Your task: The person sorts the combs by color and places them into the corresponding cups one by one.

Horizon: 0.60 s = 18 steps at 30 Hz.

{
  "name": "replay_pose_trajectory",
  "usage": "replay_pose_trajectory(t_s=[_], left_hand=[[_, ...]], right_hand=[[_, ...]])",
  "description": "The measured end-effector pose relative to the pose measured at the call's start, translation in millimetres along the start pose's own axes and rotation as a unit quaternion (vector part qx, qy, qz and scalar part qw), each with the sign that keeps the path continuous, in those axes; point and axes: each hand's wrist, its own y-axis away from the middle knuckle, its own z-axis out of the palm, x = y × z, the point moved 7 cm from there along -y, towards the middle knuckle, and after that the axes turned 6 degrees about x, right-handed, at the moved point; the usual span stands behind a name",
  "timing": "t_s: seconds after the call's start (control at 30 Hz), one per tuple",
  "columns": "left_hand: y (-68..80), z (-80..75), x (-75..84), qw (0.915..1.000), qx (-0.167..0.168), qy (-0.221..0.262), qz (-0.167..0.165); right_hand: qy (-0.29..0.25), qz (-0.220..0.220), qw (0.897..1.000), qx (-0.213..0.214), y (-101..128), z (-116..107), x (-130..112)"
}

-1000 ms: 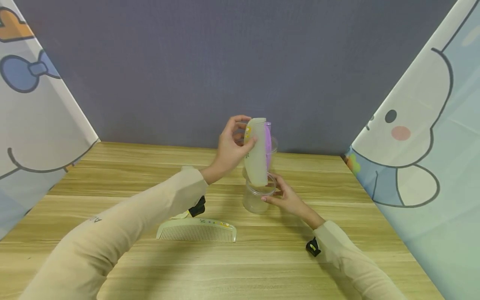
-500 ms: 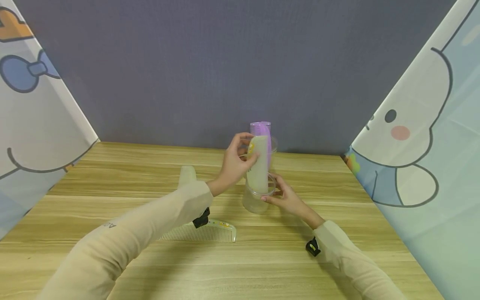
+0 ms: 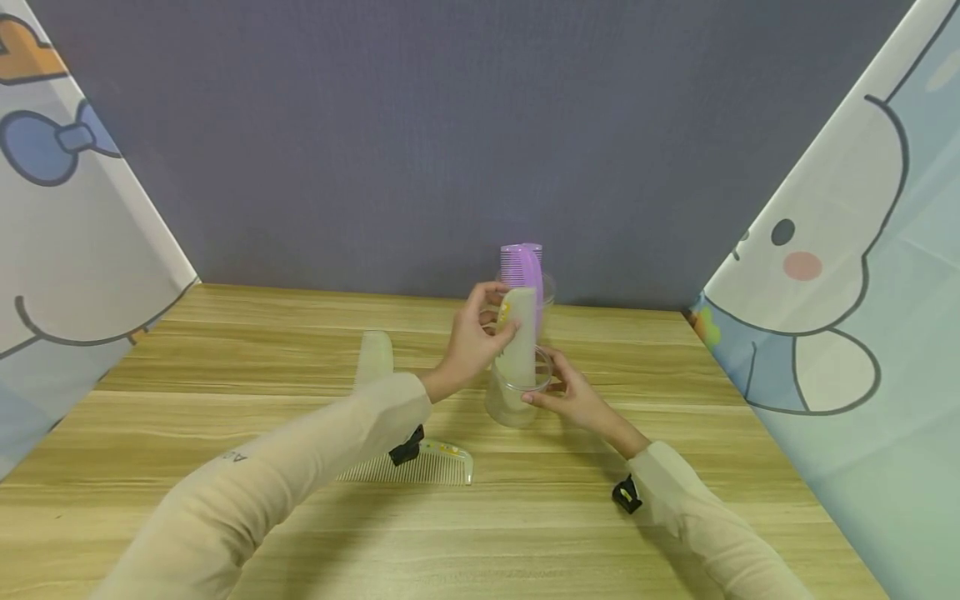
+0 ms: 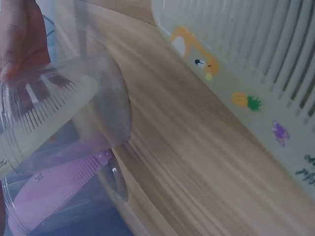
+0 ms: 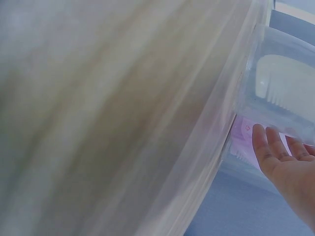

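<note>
My left hand [image 3: 471, 333] pinched the upper end of a pale cream comb [image 3: 519, 333], thumb and fingers curled round it, and held it upright with its lower end inside a clear plastic cup [image 3: 513, 398]. My right hand [image 3: 573, 397] held that cup from the right side, fingers curled against its rim and wall, with the cup standing on the wooden table [image 3: 675, 467]. In the left wrist view I saw the cream comb's teeth [image 4: 44, 105] through the cup's wall, and a purple comb [image 4: 54, 184] lying behind it in a second clear cup. From the head view that purple comb [image 3: 522, 268] stood upright in its cup just behind the one I held, its top higher than the cream comb's. In the right wrist view my fingers [image 5: 275, 155] lay against the clear cup [image 5: 283, 93], much of the frame blurred by something close to the lens.

Near my left forearm, another cream comb [image 3: 420, 465] lay flat on the table, teeth toward me, partly under my sleeve. One more pale comb [image 3: 374, 357] lay further back to the left. A grey wall stood behind the table, with cartoon-printed curtains on both sides.
</note>
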Motion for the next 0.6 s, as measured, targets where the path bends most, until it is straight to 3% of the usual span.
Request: replay_pose_trajectory(t_s=[0.3, 0.47, 0.6], left_hand=[[-2.0, 4.9, -36.8, 0.9994, -0.012, -0.028, -0.017], [-1.8, 5.4, -38.0, 0.9986, -0.023, -0.04, -0.025], [-0.2, 4.0, -24.6, 0.9976, -0.04, -0.043, -0.037]], right_hand=[[-0.001, -0.007, 1.0, 0.007, -0.9, -0.3, -0.1], [0.001, -0.013, 1.0, 0.009, -0.6, -0.2, -0.9], [-0.002, -0.011, 1.0, 0.009, -1.0, -0.1, 0.6]])
